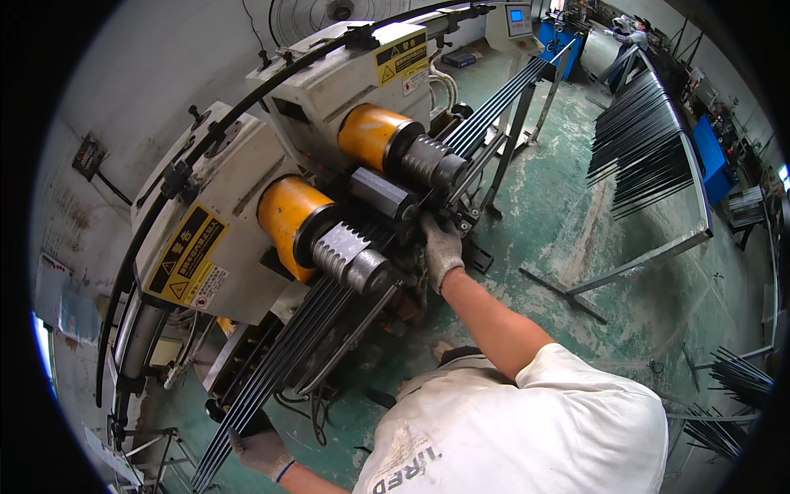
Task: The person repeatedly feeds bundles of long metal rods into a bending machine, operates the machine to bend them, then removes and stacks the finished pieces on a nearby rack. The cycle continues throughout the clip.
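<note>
Several long, dark metal rods (278, 364) lie side by side through a machine with two orange cylinders (296, 216) and threaded metal shafts (342, 247). My left hand (262, 452), in a knitted work glove, grips the rods near their lower-left end, thumb at their edge and fingers partly hidden. My right hand (442, 247), also gloved, reaches beside the machine's middle, just below a dark hexagonal metal block (384, 194). Its fingertips are hidden among dark parts, so what they touch cannot be made out. The rods come out again at the upper right, resting on a support.
A metal rack (642, 262) hung with many dark rods stands at the right. More rod bundles (740, 376) lie at the lower right. A control panel (518, 21) stands at the top, and a person (632, 37) is in the far background. Cables (318, 414) hang below the machine.
</note>
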`<state>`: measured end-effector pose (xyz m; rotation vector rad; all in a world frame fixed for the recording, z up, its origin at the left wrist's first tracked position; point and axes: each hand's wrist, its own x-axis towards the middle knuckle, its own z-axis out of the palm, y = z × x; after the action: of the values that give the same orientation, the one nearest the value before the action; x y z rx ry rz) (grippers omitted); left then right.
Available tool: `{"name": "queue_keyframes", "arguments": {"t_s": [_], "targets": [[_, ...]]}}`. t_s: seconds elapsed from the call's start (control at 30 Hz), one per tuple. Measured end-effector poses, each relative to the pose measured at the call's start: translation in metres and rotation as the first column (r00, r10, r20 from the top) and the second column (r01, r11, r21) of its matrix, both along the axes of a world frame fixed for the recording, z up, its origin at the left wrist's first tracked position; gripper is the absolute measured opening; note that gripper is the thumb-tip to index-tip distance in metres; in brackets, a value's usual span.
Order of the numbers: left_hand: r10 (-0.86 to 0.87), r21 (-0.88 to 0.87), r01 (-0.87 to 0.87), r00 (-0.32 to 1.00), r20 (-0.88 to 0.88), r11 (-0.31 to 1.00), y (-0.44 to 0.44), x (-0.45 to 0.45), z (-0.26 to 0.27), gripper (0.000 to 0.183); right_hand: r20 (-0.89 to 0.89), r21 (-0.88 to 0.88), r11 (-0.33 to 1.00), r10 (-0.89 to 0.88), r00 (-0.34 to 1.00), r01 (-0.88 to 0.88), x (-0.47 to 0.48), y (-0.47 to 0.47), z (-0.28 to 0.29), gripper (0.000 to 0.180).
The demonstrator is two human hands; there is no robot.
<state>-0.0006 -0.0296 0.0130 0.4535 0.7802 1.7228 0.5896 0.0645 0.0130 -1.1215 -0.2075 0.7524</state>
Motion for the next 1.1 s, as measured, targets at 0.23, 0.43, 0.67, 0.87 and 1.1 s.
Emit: {"name": "queue_keyframes", "arguments": {"t_s": [0.23,0.43,0.67,0.87,1.1], "targets": [[0.268,-0.018,-0.270,0.961,-0.070,0.963,0.014,0.102,0.150,0.058,0.258,-0.166,0.985,0.096,0.961,-0.054,0.014,0.024,0.015,0.051],[0.246,0.236,-0.106,0.660,-0.709,0.966,0.059,0.094,0.227,0.043,0.453,-0.268,0.940,0.318,0.833,-0.213,0.060,0.042,-0.014,0.035],[0.317,0.400,0.128,0.417,-0.852,0.907,0.075,0.188,0.293,0.017,-0.059,0.018,0.863,0.505,0.861,-0.504,0.149,0.095,-0.081,0.020],[0.301,0.308,0.024,0.163,-0.940,0.951,0.148,0.278,0.302,0.031,0.801,-0.594,0.799,0.574,-0.171,-0.099,0.186,0.136,-0.104,0.035],[0.386,0.296,0.273,-0.384,-0.839,0.915,0.185,0.344,0.327,0.030,0.590,-0.239,0.885,0.458,0.664,-0.399,0.212,0.140,-0.125,0.023]]}}
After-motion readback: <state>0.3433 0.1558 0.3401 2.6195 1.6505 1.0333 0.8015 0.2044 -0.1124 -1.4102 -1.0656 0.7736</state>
